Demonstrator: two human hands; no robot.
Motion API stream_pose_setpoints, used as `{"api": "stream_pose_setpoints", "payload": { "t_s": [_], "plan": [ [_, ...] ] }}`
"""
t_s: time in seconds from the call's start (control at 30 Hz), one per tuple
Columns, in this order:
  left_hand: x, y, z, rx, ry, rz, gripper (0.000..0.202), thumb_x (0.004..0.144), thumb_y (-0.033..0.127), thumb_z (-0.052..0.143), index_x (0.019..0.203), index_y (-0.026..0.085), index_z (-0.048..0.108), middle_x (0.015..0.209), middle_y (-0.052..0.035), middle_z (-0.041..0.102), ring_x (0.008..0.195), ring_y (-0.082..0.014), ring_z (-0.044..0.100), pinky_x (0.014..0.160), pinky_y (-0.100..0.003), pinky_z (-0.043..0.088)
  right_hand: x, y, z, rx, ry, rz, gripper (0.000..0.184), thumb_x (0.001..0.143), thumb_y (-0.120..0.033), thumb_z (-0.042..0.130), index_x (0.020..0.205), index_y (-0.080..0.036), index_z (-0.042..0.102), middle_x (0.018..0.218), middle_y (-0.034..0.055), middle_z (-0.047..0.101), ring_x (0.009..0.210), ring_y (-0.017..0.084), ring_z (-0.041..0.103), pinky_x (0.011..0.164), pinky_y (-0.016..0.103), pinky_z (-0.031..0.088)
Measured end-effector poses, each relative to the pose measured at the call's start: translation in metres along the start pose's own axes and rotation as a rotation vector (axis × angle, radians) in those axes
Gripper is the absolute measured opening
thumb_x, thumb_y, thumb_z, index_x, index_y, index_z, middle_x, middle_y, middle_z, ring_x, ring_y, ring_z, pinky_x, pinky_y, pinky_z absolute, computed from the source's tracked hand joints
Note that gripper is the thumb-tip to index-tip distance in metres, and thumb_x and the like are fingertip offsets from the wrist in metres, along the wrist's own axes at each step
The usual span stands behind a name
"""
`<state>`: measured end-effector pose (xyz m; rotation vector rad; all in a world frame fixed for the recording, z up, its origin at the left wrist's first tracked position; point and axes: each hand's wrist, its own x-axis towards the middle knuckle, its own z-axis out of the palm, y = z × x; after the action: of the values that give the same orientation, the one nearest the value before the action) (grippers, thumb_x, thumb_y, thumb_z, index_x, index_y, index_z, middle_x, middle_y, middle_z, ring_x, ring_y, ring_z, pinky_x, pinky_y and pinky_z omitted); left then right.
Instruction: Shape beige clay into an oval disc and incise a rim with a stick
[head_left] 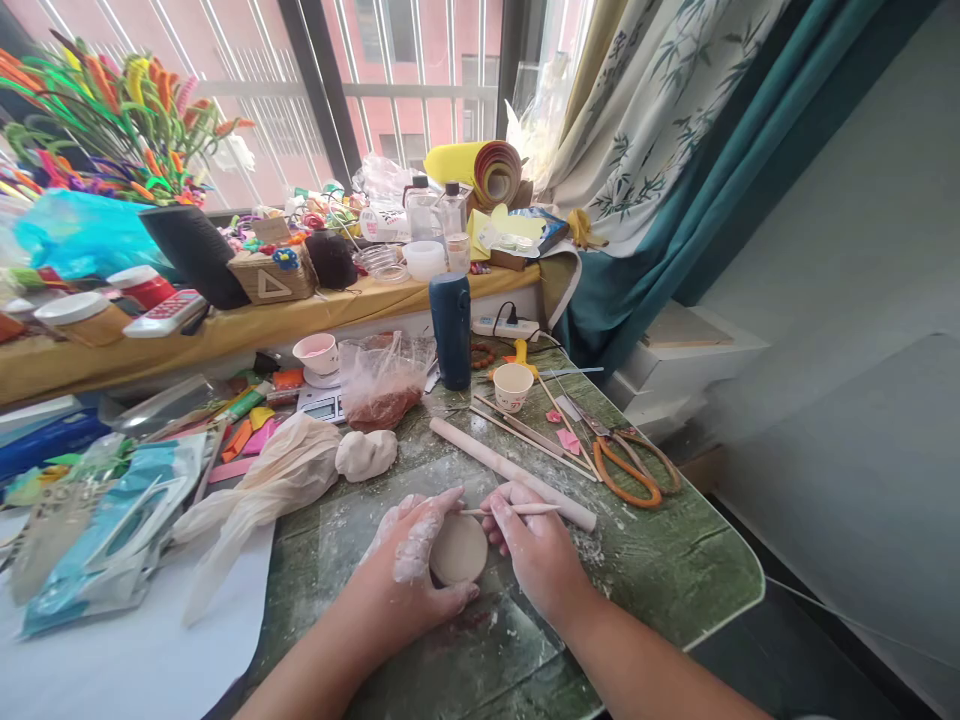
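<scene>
A round, flat clay disc lies on a clear sheet dusted with white powder. My left hand, its fingers coated in white, curves around the disc's left side, with thumb and fingers at its edge. Pinched in my right hand is a thin pointed wooden stick, its far end reaching the disc's upper edge. Just beyond my hands lies a wooden rolling pin, set diagonally. A lump of pale clay sits beside a crumpled plastic bag.
Orange-handled scissors, thin sticks and a paper cup are at the right. A dark blue bottle stands behind. A bag of brown material rests near a scale. Packets crowd the left side.
</scene>
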<state>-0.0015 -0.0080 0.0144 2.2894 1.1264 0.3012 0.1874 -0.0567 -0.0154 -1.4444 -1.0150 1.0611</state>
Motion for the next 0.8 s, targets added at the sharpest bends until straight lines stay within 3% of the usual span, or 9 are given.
{"api": "stream_pose_setpoints", "payload": {
  "t_s": [0.17,0.5,0.8],
  "plan": [
    [-0.0015,-0.0083,-0.0045,-0.013,-0.071,0.058,0.092,0.066,0.021,0.081,0.150,0.029,0.043,0.148,-0.0084,0.055,0.140,-0.0371,0.042,0.120,-0.058,0.033,-0.0004,0.0005,0.0001,0.023,-0.031,0.013,0.034,0.100,-0.050,0.049,0.090,-0.022,0.064,0.080,0.0030,0.067,0.071,0.019,0.061,0.063,0.029,0.047],
    [0.0016,-0.0071,-0.0061,0.014,-0.056,0.052,0.085,0.070,0.026,0.079,0.147,0.027,0.046,0.142,-0.0101,0.061,0.135,-0.0377,0.050,0.117,-0.059,0.037,0.0011,0.0036,0.0009,0.013,-0.018,0.022,0.033,0.099,-0.049,0.049,0.090,-0.021,0.064,0.079,0.0030,0.068,0.071,0.019,0.062,0.063,0.029,0.048],
    [0.0005,-0.0065,-0.0039,0.041,0.005,0.068,0.079,0.070,0.028,0.079,0.143,0.025,0.049,0.136,-0.0116,0.062,0.127,-0.0353,0.055,0.112,-0.054,0.044,0.0002,0.0046,-0.0007,0.014,0.009,0.041,0.034,0.098,-0.051,0.050,0.089,-0.022,0.065,0.078,0.0036,0.068,0.070,0.020,0.064,0.062,0.031,0.050]
  ]
}}
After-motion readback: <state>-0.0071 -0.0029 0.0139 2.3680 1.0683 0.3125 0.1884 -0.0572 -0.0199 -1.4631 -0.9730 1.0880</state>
